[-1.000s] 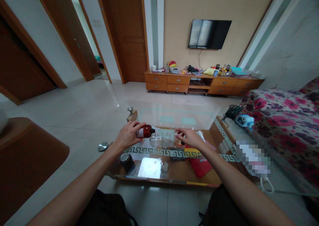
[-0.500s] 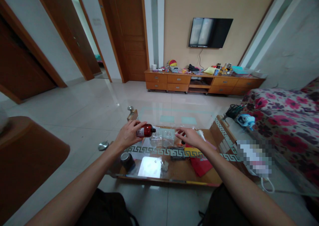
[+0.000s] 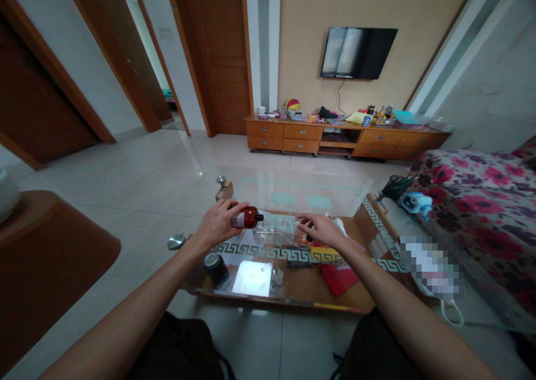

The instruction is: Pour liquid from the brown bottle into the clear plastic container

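My left hand [image 3: 220,222] is wrapped round a small amber bottle [image 3: 250,217] with a pale label and a narrow black top. The bottle lies on its side in the air, its top pointing right, over the glass coffee table. Some way right of that top, my right hand [image 3: 319,228] hovers with bent fingers apart, holding nothing that I can see. Two clear square containers [image 3: 274,230] lie below, between the hands. A small dark thing [image 3: 309,238] shows just under my right fingers; what it belongs to is partly hidden.
A dark jar [image 3: 215,267], a white square object [image 3: 252,278] and a red packet [image 3: 338,279] are nearer me at the table. A pen holder [image 3: 396,186] and a blue-white object [image 3: 417,203] stand at right. A TV cabinet [image 3: 304,137] runs along the far wall.
The view has shifted slightly. My left hand still grips the bottle on its side, and my right hand keeps nearly the same place and shape.
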`<state>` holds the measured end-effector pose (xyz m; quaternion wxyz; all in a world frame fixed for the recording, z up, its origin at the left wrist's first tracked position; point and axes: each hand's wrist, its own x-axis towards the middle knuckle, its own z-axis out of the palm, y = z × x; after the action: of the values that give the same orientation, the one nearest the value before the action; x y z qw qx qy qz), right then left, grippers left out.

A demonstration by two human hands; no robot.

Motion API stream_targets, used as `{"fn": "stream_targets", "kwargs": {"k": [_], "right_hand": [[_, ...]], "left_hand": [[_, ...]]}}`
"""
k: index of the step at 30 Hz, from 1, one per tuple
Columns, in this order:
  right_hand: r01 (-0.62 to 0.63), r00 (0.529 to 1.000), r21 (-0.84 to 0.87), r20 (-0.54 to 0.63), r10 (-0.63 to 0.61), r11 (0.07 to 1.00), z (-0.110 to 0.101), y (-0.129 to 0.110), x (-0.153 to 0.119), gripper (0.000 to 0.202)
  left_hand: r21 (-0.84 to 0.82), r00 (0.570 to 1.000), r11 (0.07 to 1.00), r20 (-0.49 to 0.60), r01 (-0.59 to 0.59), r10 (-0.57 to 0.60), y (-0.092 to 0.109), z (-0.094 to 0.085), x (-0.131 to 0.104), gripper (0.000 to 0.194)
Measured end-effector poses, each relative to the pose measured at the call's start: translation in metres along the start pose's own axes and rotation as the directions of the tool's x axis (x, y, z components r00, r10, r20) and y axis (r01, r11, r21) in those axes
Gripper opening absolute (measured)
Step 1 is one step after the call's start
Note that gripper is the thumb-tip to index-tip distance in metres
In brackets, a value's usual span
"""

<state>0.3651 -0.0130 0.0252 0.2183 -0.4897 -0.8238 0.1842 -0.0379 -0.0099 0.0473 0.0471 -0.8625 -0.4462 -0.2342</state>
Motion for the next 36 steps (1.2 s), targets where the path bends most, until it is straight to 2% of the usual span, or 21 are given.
{"fn": "stream_targets", "kwargs": {"k": [9,36], "right_hand": [[0.015,1.0,-0.017,-0.005,-0.015,1.0,-0.0001,-0.0017,-0.0001,0.036],[0.028,1.0,0.011,-0.004,-0.028,1.0,0.0026,0.0016,0.0014,0.033]], "left_hand": [[0.031,0.999,1.0,-0.037,0.0,0.001,0.0024,0.0011,-0.0014,0.084],[0.02,1.0,1.0,-0.026,0.008,-0.008,0.0053,-0.0005,-0.001,0.082]]}}
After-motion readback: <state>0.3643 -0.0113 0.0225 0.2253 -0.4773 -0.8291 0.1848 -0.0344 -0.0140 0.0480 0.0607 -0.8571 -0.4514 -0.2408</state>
